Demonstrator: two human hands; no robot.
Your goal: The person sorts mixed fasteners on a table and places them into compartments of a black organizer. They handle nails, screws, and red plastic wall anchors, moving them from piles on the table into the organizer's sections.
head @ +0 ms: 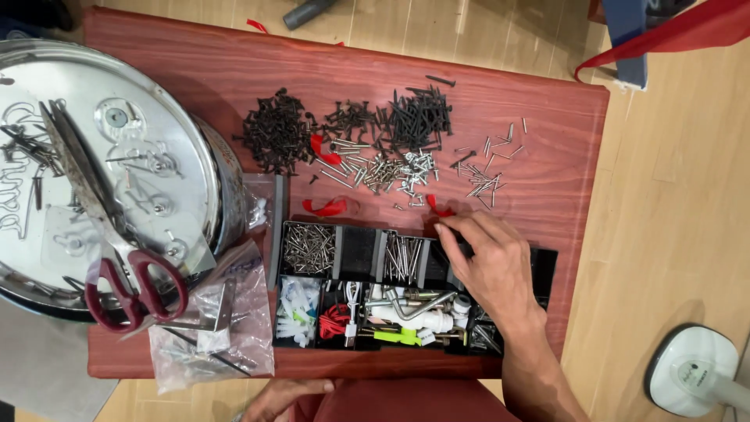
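Reaching over the black compartment tray (355, 254) at centre frame, right hand (488, 266) lies palm-down, fingers loosely curled, grip contents not visible. Left hand (283, 396) rests at bottom edge, apparently empty; loose screws (375, 137) above on the table (547, 156).

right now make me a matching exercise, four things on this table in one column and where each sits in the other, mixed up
Things:
1. scissors
2. black screws
3. right hand
4. clear plastic bag

Places:
A. table's near left corner
B. over the black organizer box, its right part
C. on the round metal lid
D. heaped on the bare table beyond the box

Pairs: 1-C, 2-D, 3-B, 4-A
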